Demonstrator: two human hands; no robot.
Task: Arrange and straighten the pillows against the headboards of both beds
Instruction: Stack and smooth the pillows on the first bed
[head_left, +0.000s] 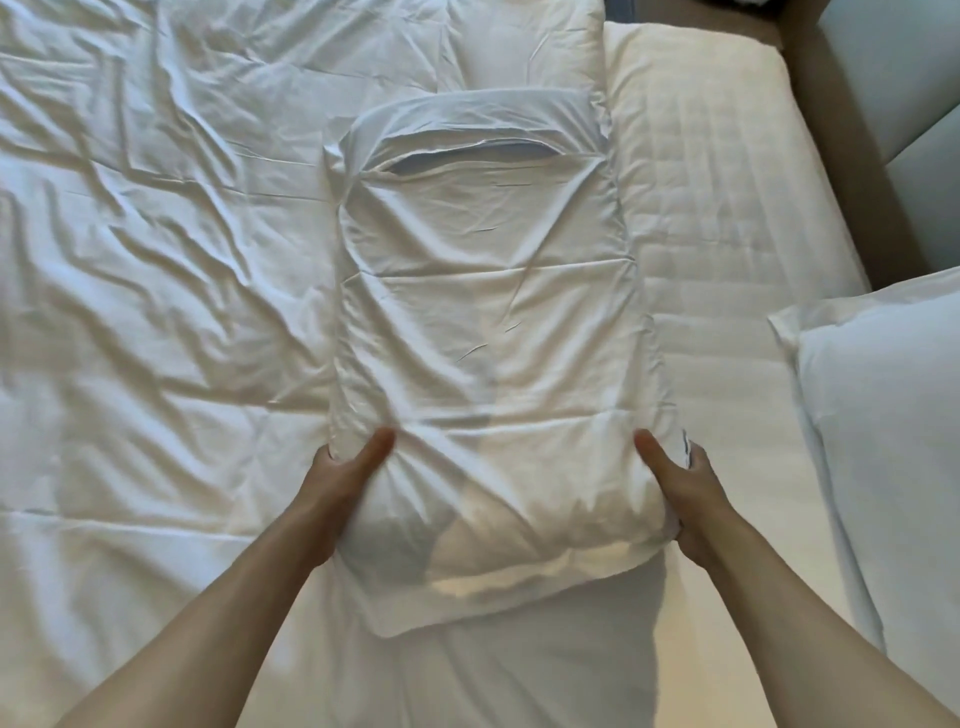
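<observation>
Pillow (483, 332) is clamped at its near end between your left hand (343, 483) and right hand (680, 493), so honestly you're early on: nothing's propped against the headboard (893, 88) yet.

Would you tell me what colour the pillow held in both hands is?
The pillow is plain white, seen in the head view.

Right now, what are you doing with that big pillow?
A person is making the bed. Their left hand and right hand grip the near end of a white pillow from either side, thumbs on top, with its open flap end pointing away. It lies on the bed between the rumpled duvet and the bare mattress. Another pillow lies beyond it, and a third sits at the right, near the padded headboard.
</observation>
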